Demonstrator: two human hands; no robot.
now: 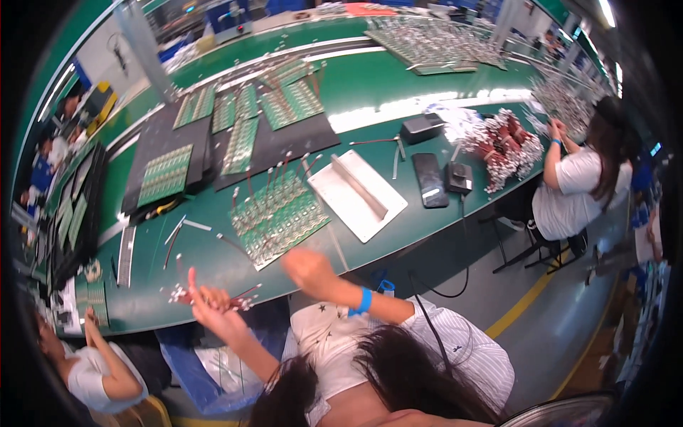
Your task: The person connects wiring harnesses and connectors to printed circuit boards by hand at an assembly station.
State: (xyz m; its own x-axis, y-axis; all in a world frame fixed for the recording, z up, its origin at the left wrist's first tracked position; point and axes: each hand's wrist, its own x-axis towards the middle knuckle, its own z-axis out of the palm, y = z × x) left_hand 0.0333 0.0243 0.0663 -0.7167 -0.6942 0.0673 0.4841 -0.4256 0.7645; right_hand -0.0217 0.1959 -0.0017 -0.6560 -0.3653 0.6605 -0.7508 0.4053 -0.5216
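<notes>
A: Which step do we see in hand?

B: We judge it to be the handling of loose wires [183, 294]. They lie across the left grip [217, 306], lower left of centre, red strands and white ends showing on both sides.

A: And the board [277, 220]?

B: We find it flat on the green surface [142, 302], left of centre in the frame, its lower edge near the right grip [307, 274]. We cannot tell whether the two touch.

A: What would the next move call for?

B: In our judgement, one strand parted cleanly from the bunch, with the rest kept from snagging.

A: How do we describe the pose?

B: The left forearm slants toward the upper left from the lower middle; its grip is closed about the wires, one finger raised. The right forearm, wearing a blue band [363, 302], also slants toward the upper left, ending just below the centre of the frame. Its grip looks curled but blurred: we cannot tell whether the fingertips are pressed together or pinch anything.
</notes>
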